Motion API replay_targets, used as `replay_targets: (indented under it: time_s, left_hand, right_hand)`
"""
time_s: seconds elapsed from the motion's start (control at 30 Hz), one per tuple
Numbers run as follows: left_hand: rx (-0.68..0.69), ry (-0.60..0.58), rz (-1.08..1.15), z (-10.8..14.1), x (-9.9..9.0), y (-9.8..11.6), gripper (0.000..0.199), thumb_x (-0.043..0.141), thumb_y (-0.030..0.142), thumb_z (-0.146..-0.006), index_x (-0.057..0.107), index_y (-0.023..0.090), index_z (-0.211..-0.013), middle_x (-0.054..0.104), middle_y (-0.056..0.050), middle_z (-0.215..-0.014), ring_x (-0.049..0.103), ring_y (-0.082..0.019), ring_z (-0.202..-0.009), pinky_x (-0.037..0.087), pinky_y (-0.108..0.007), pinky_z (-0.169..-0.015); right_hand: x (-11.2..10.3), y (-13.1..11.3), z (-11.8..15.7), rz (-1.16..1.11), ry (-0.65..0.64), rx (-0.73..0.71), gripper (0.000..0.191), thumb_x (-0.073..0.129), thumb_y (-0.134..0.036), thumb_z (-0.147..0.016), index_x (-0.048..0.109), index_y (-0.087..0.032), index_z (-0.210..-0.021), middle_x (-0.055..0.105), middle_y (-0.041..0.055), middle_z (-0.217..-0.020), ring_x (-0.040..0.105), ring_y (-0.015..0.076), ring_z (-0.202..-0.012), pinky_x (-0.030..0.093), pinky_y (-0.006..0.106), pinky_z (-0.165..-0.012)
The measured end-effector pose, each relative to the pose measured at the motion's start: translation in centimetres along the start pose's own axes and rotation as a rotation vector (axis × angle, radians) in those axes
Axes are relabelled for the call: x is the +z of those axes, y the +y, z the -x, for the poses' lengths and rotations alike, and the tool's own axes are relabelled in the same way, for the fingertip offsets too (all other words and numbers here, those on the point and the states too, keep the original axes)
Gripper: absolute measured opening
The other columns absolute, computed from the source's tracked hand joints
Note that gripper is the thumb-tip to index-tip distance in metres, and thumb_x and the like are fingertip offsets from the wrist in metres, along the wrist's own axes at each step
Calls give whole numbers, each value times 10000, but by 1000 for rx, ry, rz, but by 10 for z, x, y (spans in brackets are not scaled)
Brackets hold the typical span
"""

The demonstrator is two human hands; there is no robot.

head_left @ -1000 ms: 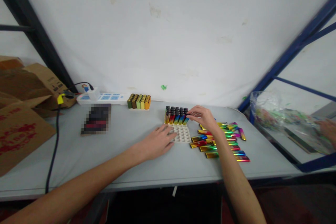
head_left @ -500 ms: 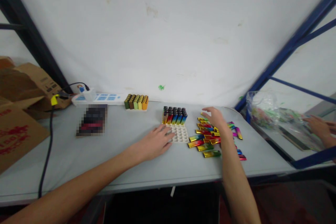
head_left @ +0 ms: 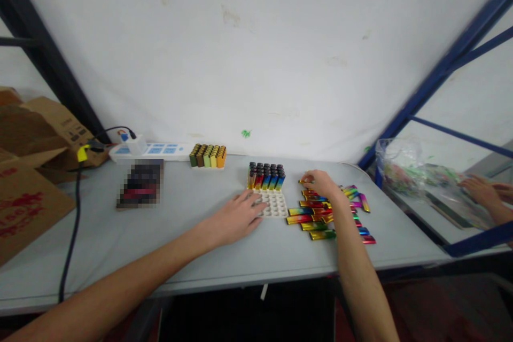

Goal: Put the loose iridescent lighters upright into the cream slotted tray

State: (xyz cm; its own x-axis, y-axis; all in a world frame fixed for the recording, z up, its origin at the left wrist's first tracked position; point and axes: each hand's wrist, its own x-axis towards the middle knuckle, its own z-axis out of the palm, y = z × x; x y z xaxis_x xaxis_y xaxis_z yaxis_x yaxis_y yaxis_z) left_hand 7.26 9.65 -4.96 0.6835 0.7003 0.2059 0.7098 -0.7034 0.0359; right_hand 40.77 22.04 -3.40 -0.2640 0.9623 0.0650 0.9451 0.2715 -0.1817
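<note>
My left hand (head_left: 239,217) lies flat with its fingers spread over the left edge of a white tray (head_left: 276,214) with rows of round holes. Upright lighters (head_left: 267,178) with black tops and shiny red, blue and gold bodies fill the back rows of that tray. To its right, a loose pile of metallic lighters (head_left: 319,234) in rainbow colours lies on the table. At the pile's far end my right hand (head_left: 320,184) is closed, its fingertips pinching a gold lighter (head_left: 301,181), mostly hidden by the fingers.
Another full tray of green, brown and yellow lighters (head_left: 208,156) stands by the wall. A white power strip (head_left: 170,152), a pixelated dark object (head_left: 142,184) and cardboard boxes (head_left: 32,187) are on the left. Beyond the blue frame (head_left: 435,83), a co-worker's hands (head_left: 483,192) are near plastic bags (head_left: 401,165).
My right hand has moved slightly left and down onto the pile's far end, and its fingers have closed on a lighter. My left hand and the tray stay put.
</note>
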Motion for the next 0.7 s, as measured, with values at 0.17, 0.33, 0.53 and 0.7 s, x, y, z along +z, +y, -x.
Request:
replay_targets:
  time_s: [0.17,0.33,0.53,0.7]
  left_hand:
    - [9,10,5,0,-1,0,359,583,287,-1067,643,228,-1416,623,-140,-1441,554,-350,-1370,498,-524,-1124]
    - [9,-11,8,-1,-1,0,370,579,283,-1067,638,215,-1425,621,-152,-1441,555,-360,-1371,500,-533,-1124]
    - [9,4,9,0,0,-1,365,582,287,-1066,637,219,-1421,618,-148,-1439,545,-354,-1383,499,-521,-1133]
    - [14,18,24,1,1,-1,355,549,301,-1079,641,225,-1413,617,-155,-1438,542,-353,-1382,500,-516,-1120]
  right_hand:
    - [3,1,0,-9,65,9,198,771,-140,-886,788,-150,-1083,786,144,-1121,727,243,-1073,527,309,-957]
    - [10,3,-1,-34,73,19,242,784,-92,-859,756,-146,-1093,808,137,-1084,756,246,-1007,551,315,-915]
    - [8,-6,-7,-67,184,-22,171,685,-157,-949,747,-152,-1108,791,144,-1110,747,256,-1035,550,343,-956]
    - [-4,-31,1,-409,386,-192,437,514,-498,-1065,706,-176,-1289,730,74,-950,688,163,-651,557,301,-716]
